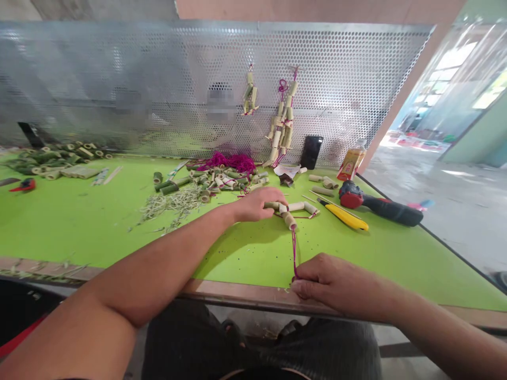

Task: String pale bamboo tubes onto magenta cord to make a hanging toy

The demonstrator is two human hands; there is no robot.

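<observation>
The left hand (pixel 259 203) is closed on a tube (pixel 271 205) of the bamboo figure (pixel 290 220), which is laid on the green surface (pixel 237 258); its fingertips are partly hidden. The figure should be found light, its tubes stiff but its joints floppy, best taken by a tube. The purple cord (pixel 293 244), presumably soft, is pinched in the right hand (pixel 332 285), where its end is hidden by the fingers.

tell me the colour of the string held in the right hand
Magenta-purple; the string in the right hand shows best in the head view.
</observation>
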